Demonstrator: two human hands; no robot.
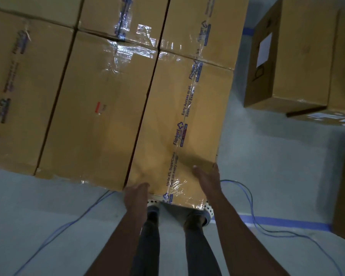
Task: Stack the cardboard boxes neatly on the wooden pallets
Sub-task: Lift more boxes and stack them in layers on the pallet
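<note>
The left hand [136,196] and right hand [207,178] press flat, fingers straight, on the near corners of a taped cardboard box [187,120]. It sits rightmost in the near row of stacked boxes [92,92].

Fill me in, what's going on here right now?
A person stands at a packed layer of taped boxes, both hands on the near right box. The left hand rests on its near left corner, the right hand lies flat at its near right corner. The box sits flush beside its neighbour. More boxes stand to the right.
</note>
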